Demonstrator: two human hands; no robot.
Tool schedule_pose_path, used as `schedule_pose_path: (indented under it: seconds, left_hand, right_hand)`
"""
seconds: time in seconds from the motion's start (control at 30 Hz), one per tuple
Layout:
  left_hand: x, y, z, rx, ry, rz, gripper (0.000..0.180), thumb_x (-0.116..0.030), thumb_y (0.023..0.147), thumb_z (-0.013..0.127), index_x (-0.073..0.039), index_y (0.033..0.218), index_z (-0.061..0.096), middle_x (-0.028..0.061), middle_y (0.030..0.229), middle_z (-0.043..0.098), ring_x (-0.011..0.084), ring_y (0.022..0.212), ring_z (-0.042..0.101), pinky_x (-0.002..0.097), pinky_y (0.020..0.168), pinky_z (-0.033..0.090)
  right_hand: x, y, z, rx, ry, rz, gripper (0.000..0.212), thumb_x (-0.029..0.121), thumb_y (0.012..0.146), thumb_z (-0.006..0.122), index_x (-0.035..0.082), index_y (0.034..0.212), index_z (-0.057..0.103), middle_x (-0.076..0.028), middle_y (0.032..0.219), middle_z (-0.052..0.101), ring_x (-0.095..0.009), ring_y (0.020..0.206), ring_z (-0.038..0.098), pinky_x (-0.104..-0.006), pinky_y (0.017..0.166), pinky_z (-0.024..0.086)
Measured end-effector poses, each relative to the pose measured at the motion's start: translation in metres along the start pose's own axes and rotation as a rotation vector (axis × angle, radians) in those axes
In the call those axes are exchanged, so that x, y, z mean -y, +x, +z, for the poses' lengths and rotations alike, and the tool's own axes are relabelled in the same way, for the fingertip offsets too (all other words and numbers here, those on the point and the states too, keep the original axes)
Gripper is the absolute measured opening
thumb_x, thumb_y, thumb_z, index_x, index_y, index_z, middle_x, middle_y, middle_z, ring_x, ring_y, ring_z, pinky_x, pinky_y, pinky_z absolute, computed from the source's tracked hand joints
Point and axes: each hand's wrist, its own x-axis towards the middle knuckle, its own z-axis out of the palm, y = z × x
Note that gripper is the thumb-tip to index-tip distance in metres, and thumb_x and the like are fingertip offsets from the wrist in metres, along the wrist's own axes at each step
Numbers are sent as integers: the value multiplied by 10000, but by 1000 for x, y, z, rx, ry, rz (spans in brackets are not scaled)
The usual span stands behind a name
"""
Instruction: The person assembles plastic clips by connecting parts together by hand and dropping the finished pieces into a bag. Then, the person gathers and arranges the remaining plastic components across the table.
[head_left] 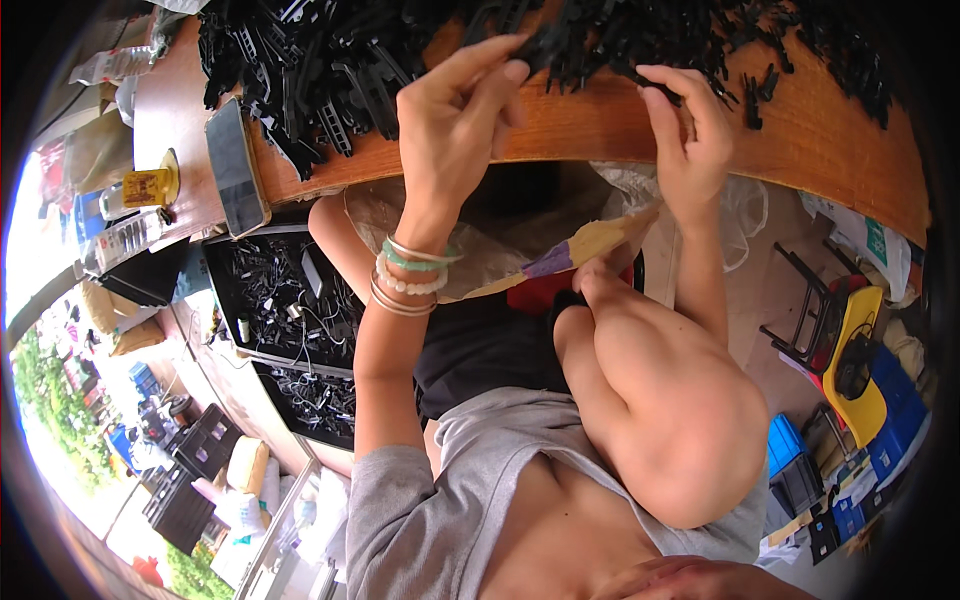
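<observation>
We are working at a brown wooden table (590,125), with both forearms reaching forward to its front edge. Our left hand (450,130) is hovering at the near side of the black plastic parts (320,70), its thumb and index finger pointing forward with a small gap between their tips and the other fingers curling inward; whether it is gripping a part, we are not able to tell. Our right hand (695,145) is standing opposite, well apart from the left, its thumb and index finger bending nearly together beside the dark pieces; we are likewise unable to confirm a hold there. The parts are lying in a dense, tangled layer along the far side of the table, with a few loose pieces scattering toward the right. On our left wrist we are wearing several bracelets (410,287). A phone (238,165) is lying left of the parts, and a yellow container (147,188) is standing farther left. Below the table edge, a clear plastic bag (480,270) is hanging over our lap. Lower left, two black trays (225,285) are holding more small dark pieces.
</observation>
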Motion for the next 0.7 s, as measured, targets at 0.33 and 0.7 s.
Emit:
schedule_pose_path:
  seconds: [0.33, 0.7]
  left_hand:
    - [-11, -28, 2, 296, -735, -370, 197, -50, 958, 464, 47, 1108, 548, 153, 875, 651, 194, 681, 656, 262, 609, 544]
    - [-14, -15, -13, 486, -553, -512, 274, -104, 940, 546, 138, 1061, 588, 163, 872, 668, 218, 752, 683, 268, 635, 562]
  right_hand:
    - [29, -4, -3, 387, 688, 70, 134, -16, 811, 669, -14, 945, 672, -107, 876, 665, -139, 736, 621, -241, 654, 512]
    - [29, -3, 4, 263, 203, -304, 360, -115, 656, 690, 19, 990, 679, -99, 829, 645, -221, 683, 591, -309, 562, 486]
